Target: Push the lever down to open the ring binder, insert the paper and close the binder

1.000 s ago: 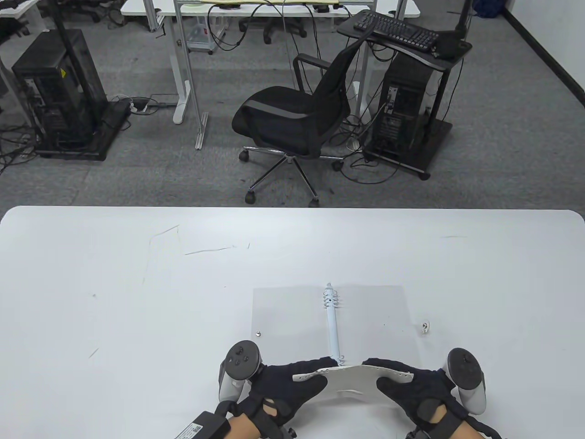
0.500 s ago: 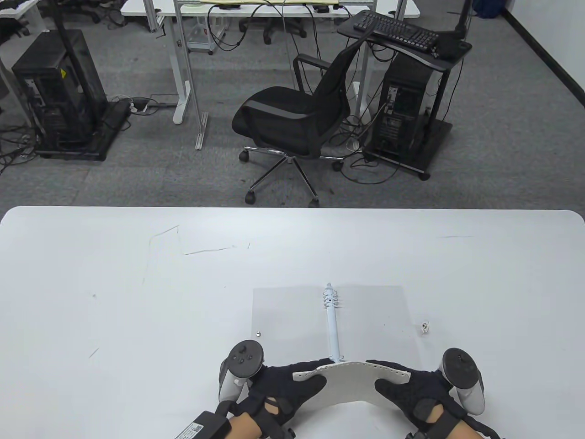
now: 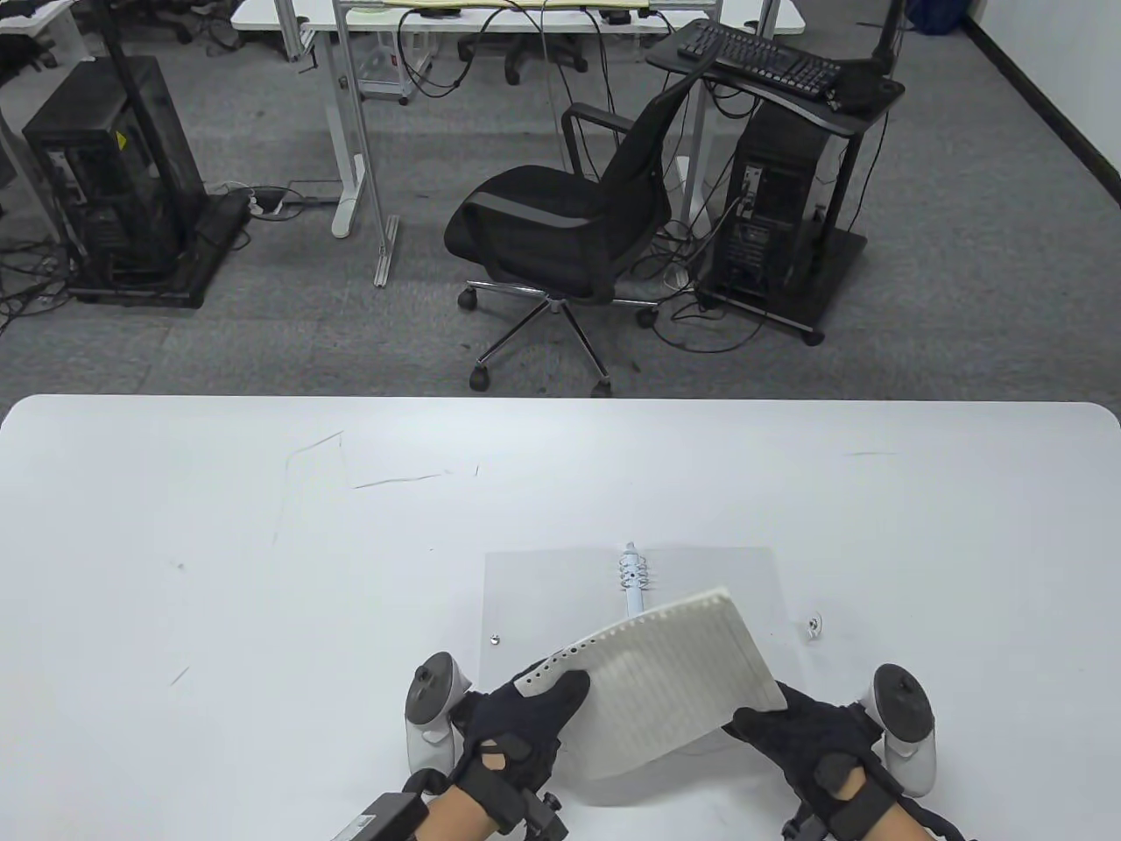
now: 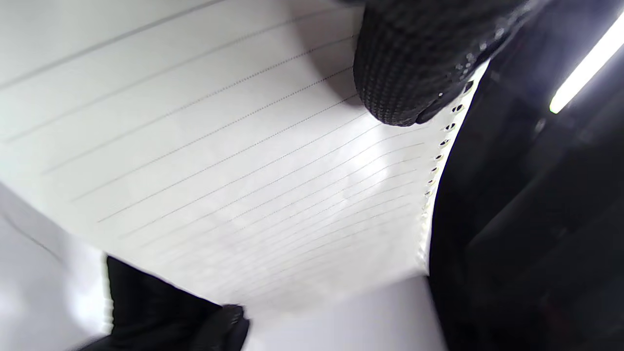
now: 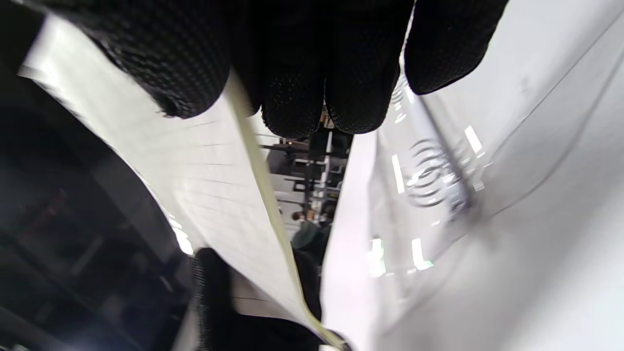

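Black knit gloves (image 3: 525, 714), grey-white trackers (image 3: 904, 718), wrist straps.

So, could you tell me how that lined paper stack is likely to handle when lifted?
Probably floppy: the paper bows between the left hand and right hand. Likely light, since fingertip pinches hold it. Its punched edge may tear easily.

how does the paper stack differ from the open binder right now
The paper stack is held up off the table, bowed and tilted; the binder lies flat and open on the table. The paper is white and ruled, with punched holes along one edge; the binder covers are plain grey, with a white ring spine down the middle. The left hand and right hand grip the paper; neither touches the binder.
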A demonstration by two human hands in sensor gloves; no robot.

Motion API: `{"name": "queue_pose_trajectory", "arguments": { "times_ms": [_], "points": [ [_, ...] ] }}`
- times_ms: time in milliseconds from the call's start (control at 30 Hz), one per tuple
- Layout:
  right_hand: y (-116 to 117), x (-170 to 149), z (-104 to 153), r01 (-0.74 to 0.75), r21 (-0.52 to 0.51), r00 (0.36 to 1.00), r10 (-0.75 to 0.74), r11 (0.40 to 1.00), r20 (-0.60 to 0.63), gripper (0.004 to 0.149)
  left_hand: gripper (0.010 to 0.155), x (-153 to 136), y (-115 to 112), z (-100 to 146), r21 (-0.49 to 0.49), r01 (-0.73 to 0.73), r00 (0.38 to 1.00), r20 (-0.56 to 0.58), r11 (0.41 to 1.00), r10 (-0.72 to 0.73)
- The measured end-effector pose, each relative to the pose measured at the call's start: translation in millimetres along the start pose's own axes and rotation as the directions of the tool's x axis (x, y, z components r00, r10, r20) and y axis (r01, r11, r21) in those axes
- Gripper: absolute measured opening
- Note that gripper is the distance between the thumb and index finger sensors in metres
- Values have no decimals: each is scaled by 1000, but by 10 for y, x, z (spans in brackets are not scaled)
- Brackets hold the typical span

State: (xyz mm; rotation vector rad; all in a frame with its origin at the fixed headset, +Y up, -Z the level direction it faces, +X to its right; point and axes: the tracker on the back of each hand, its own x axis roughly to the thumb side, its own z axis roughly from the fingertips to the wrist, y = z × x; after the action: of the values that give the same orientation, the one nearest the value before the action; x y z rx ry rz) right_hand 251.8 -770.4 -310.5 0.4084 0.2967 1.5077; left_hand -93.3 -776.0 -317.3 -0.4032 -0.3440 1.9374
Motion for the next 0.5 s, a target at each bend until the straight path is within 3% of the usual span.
{"name": "queue_pose_trajectory", "arguments": {
  "times_ms": [67,200,300,433,500],
  "points": [
    [55,-3,-9,97,28,995,-97,995,7,54,39,-19,-25,7,-4,-86,996,-6,996,86],
    [274,-3,-27,239,86,971,-239,967,-8,82,39,-121,-150,24,-9,-219,975,-34,976,219],
    [350,1,-36,244,113,969,-245,963,-5,82,39,-182,-211,42,24,-256,965,-52,966,257],
    [399,-34,-53,282,44,959,-282,958,8,72,39,-273,-272,68,79,-242,965,-84,967,249],
    [397,-48,-42,280,9,960,-280,960,4,59,39,-331,-305,71,72,-259,956,-125,963,266]
  ]
}}
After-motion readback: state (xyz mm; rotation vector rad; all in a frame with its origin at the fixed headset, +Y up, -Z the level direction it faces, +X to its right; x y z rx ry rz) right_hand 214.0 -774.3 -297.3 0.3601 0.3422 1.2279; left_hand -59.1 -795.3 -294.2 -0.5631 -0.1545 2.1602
